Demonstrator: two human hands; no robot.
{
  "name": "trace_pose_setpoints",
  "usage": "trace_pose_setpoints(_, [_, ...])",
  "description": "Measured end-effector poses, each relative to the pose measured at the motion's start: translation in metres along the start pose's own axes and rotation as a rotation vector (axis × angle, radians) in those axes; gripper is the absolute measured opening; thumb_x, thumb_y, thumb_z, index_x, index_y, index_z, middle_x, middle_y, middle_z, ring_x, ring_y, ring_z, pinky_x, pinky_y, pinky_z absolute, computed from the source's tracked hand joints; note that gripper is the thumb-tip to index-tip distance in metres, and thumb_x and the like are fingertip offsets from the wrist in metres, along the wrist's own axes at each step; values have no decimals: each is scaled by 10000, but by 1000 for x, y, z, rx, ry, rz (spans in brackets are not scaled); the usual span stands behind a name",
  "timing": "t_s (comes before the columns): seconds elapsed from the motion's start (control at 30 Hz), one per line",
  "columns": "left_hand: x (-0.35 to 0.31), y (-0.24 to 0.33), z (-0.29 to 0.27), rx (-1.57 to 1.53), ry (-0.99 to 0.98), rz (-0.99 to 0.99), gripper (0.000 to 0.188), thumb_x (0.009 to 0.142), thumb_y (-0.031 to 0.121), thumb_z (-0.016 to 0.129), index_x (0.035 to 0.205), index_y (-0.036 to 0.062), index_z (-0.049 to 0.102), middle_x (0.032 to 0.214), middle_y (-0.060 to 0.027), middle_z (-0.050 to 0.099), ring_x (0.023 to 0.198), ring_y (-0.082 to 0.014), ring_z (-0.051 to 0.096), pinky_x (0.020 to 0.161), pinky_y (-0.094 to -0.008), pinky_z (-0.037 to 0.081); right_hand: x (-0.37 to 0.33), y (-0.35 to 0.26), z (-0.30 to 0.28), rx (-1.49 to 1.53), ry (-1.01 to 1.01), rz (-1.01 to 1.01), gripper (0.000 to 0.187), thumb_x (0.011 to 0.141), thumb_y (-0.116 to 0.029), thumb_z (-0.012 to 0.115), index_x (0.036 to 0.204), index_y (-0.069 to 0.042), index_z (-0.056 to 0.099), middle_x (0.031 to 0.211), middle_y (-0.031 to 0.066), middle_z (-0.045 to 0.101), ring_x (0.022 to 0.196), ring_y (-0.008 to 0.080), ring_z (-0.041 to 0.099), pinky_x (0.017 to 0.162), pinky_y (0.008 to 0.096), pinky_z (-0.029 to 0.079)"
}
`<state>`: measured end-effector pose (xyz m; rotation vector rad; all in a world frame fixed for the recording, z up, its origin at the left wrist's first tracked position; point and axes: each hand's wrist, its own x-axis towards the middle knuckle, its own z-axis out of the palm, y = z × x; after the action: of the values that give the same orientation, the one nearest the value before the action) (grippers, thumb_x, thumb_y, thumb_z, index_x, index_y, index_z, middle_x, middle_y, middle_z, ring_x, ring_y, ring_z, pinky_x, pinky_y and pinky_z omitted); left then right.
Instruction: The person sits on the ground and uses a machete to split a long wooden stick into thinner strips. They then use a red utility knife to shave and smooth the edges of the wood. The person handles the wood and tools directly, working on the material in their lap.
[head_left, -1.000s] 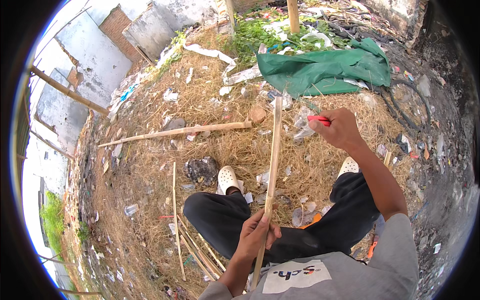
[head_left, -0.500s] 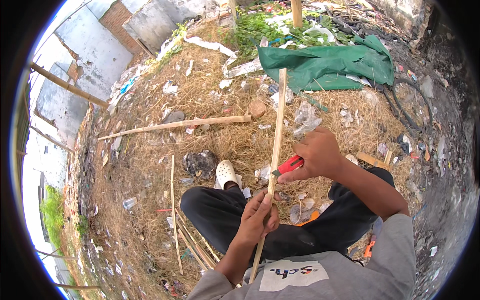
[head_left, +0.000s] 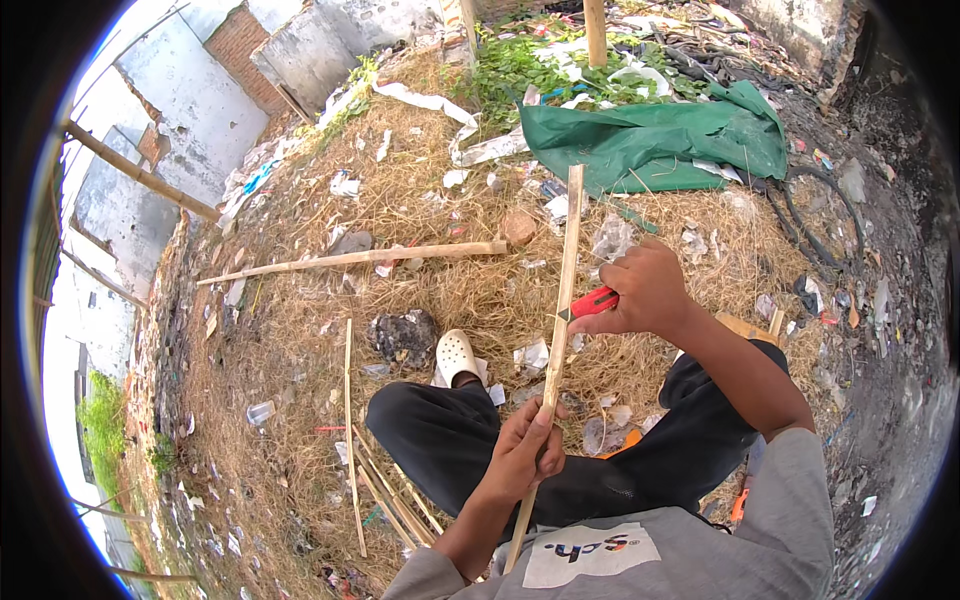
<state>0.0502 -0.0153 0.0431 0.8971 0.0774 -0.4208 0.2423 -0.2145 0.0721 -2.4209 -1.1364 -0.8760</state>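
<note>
A long pale bamboo strip slants up and away from my lap. My left hand is closed round its lower part, with the lower end running down against my shirt. In my right hand is a red utility knife, its blade touching the strip's right edge well above my left hand. A small sliver stands out from the strip by the blade. On the ground left of my knee lie several thin bamboo strips, with one more strip lying apart from them.
A longer bamboo pole lies across the dry grass ahead. Beyond it is a crumpled green tarp. A dark stone sits beside my pale clog. Black hose curls at the right. Litter covers the ground.
My right hand has slid the knife up along the strip, away from my left hand. The strip's far end sits slightly lower and further right in the picture.
</note>
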Motion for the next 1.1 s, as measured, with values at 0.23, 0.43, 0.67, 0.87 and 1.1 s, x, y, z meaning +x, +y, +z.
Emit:
trace_pose_setpoints(0.23, [-20, -15, 4, -28, -33, -80, 278, 1051, 307, 351, 1080, 52, 459, 529, 10, 386, 400, -62, 307, 428, -207, 300, 6, 52, -2, -40, -1, 180, 656, 598, -721, 711, 486, -106, 513, 441, 63, 451, 422, 277, 487, 496, 392, 399])
trace_pose_setpoints(0.43, [-36, -24, 7, -10, -100, -212, 271, 1050, 296, 367, 1090, 47, 466, 535, 20, 389, 413, -51, 304, 433, -209, 286, 8, 98, -2, -81, 34, 499, 623, 733, -692, 638, 582, -89, 612, 505, 99, 523, 500, 286, 556, 502, 414, 424])
trace_pose_setpoints(0.67, [-41, -16, -7, 33, 136, -55, 283, 1042, 282, 400, 1121, 25, 487, 553, 20, 404, 415, -48, 328, 408, -199, 273, -10, 72, -27, 165, -66, 716, 587, 803, -657, 592, 689, -92, 704, 525, 99, 558, 523, 274, 584, 522, 381, 454])
trace_pose_setpoints(0.87, [-16, 9, 4, 300, 179, 17, 306, 1041, 296, 392, 1143, 25, 490, 557, 26, 418, 398, -43, 359, 371, -180, 281, -16, -33, -17, 262, -246, 160, 692, 615, -749, 686, 487, -92, 510, 433, 80, 431, 413, 282, 483, 446, 394, 370])
trace_pose_setpoints(1.1, [-8, 13, 15, 433, 209, 24, 280, 1044, 276, 380, 1136, 38, 494, 561, 39, 440, 405, -31, 365, 382, -179, 294, -16, -31, -7, 161, -200, 82, 707, 630, -780, 647, 466, -106, 516, 401, 61, 428, 374, 256, 474, 430, 372, 361])
